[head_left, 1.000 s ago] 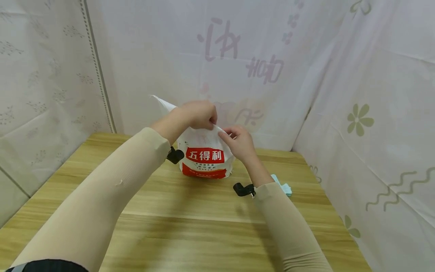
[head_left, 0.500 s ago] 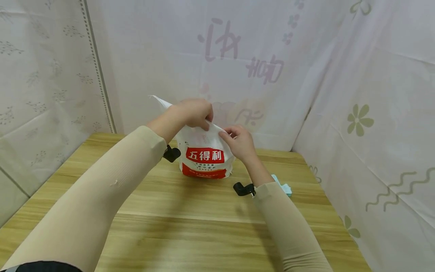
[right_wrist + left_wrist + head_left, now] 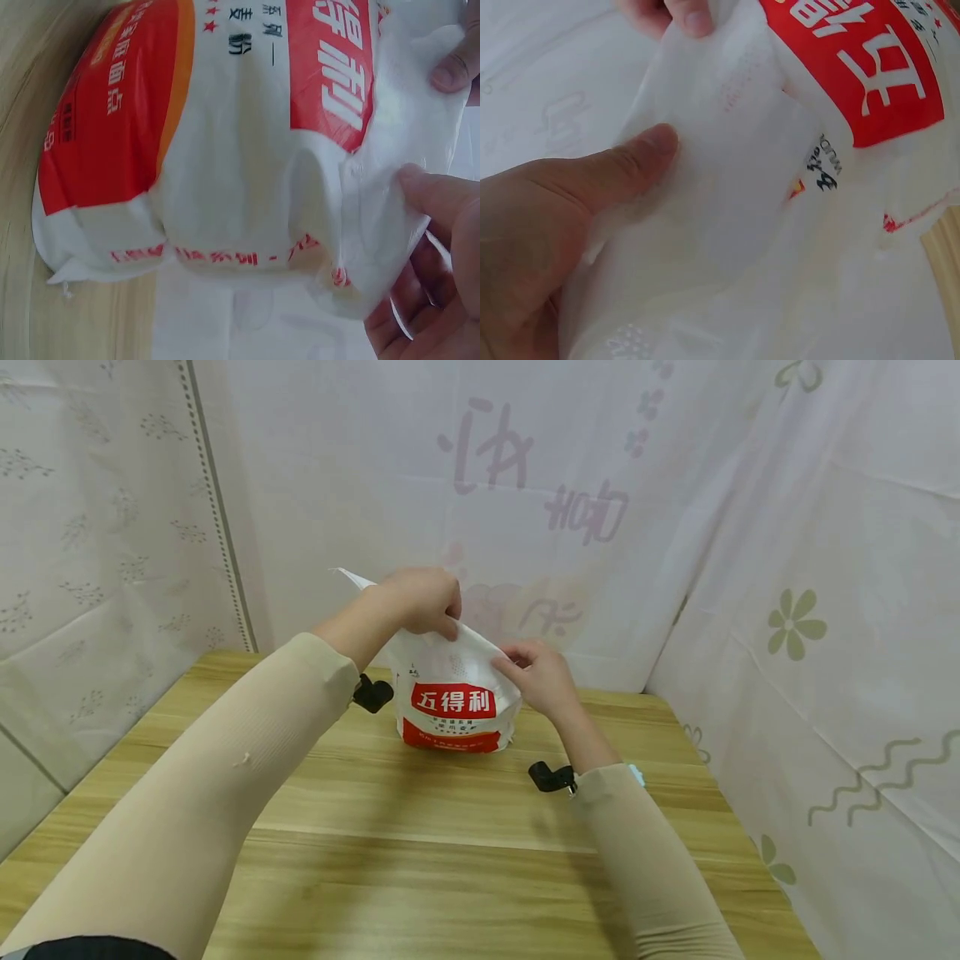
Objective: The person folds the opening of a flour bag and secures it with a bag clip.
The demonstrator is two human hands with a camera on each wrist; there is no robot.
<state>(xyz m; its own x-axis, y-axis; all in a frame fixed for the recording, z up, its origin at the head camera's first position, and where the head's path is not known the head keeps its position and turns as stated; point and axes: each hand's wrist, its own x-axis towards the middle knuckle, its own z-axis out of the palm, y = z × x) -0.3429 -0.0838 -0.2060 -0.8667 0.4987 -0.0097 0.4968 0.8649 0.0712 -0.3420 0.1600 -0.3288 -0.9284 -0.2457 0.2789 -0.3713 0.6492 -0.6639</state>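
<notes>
A white flour bag (image 3: 450, 727) with red panels and white lettering stands upright on the wooden table, its upper edge drawn up. My left hand (image 3: 422, 600) pinches that top edge near its middle, thumb on the front face. On the right side of the same edge, my right hand (image 3: 542, 675) pinches the bag between thumb and fingers. The left wrist view shows my left thumb (image 3: 634, 161) pressed on the white plastic, fingers hidden behind it. In the right wrist view my right thumb (image 3: 439, 195) lies on the front, with curled fingers behind.
A light blue item (image 3: 637, 774) lies on the table (image 3: 360, 885), mostly hidden behind the right sleeve. Patterned white curtains (image 3: 315, 485) hang close behind the table and along both sides. A black wrist camera (image 3: 551, 777) sits on each wrist.
My left hand has slid leftward and slightly up along the bag's top edge. My right hand has shifted a little to the right, still pinching the bag, and its sleeve now covers more of the blue item.
</notes>
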